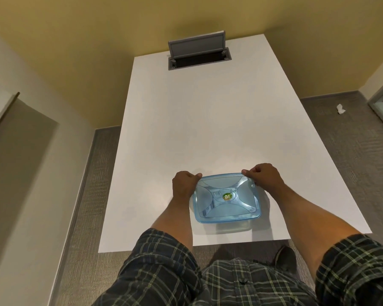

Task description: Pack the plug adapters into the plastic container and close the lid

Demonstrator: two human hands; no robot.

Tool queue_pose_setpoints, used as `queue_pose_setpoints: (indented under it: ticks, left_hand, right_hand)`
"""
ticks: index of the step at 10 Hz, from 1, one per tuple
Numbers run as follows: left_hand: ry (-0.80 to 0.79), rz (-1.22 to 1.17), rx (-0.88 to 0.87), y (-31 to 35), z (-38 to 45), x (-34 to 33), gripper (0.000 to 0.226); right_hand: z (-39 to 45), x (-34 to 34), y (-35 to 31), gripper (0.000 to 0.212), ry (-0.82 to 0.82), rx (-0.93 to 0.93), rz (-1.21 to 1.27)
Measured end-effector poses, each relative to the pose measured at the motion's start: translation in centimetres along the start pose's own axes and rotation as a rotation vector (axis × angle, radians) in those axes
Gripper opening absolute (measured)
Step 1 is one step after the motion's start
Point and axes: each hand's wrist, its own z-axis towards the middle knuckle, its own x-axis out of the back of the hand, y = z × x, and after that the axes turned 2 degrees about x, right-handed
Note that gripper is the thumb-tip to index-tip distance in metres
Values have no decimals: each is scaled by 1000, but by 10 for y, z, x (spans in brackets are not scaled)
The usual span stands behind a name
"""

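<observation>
A clear plastic container (233, 227) stands near the front edge of the white table (197, 129), covered by a translucent blue lid (227, 200) with a green round sticker in its middle. My left hand (185, 184) grips the lid's far left corner, thumb on top. My right hand (264, 175) pinches the lid's far right corner. No plug adapters show; what lies inside the container is hidden by the lid.
A grey cable hatch (199, 56) with its flap raised sits at the table's far end. A crumpled white paper (341, 109) lies on the grey carpet at right. A wall stands at left, a yellow wall behind.
</observation>
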Motion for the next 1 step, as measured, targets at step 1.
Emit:
queue_pose_setpoints:
  ticks: [1]
  left_hand:
    - [61,98,-63,5,-10,2,24]
  right_hand:
    - [-6,0,-7,29,100,86,-164]
